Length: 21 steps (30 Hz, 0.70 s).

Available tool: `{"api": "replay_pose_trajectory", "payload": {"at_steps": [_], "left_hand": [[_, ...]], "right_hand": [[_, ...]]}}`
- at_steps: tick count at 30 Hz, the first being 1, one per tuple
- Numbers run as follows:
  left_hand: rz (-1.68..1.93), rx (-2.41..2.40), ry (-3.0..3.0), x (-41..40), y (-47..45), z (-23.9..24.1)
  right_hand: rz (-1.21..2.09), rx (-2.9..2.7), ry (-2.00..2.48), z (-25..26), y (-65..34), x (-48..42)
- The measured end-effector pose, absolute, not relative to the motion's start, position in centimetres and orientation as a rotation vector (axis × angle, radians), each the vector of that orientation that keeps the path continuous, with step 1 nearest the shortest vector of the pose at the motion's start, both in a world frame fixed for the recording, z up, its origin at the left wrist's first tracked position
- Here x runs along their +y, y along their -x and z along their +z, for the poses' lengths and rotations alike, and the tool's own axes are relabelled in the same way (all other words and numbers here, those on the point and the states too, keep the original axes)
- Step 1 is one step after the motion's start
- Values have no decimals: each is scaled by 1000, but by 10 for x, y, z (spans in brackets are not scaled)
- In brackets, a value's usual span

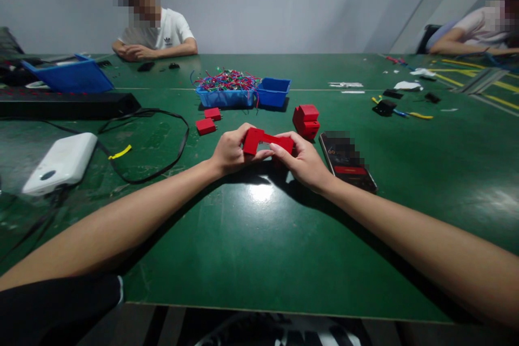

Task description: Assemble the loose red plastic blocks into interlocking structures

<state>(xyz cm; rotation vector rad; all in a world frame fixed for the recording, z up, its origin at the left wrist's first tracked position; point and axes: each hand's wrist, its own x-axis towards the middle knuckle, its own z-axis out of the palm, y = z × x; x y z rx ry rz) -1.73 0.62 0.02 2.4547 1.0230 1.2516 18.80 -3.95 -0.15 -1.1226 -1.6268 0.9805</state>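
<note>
Both my hands meet over the middle of the green table. My left hand grips the left end of a red plastic part, fingers curled round it. My right hand holds the right end of the same red part, with thumb and fingers closed on it. The part is held just above the table surface. Two small red blocks lie to the left behind my hands. A stack of red blocks stands to the right behind them.
A phone lies right of my right hand. Blue bins, one full of coloured wires, sit behind. A white device and a black cable lie at left. Two other people sit at the far side.
</note>
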Motion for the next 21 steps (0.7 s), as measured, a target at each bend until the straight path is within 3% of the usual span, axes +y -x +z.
{"api": "replay_pose_trajectory", "payload": {"at_steps": [21], "left_hand": [[1222,888,-2617,7,18,-6]], "right_hand": [[1009,-1635,1050,-1,-187,-36]]}}
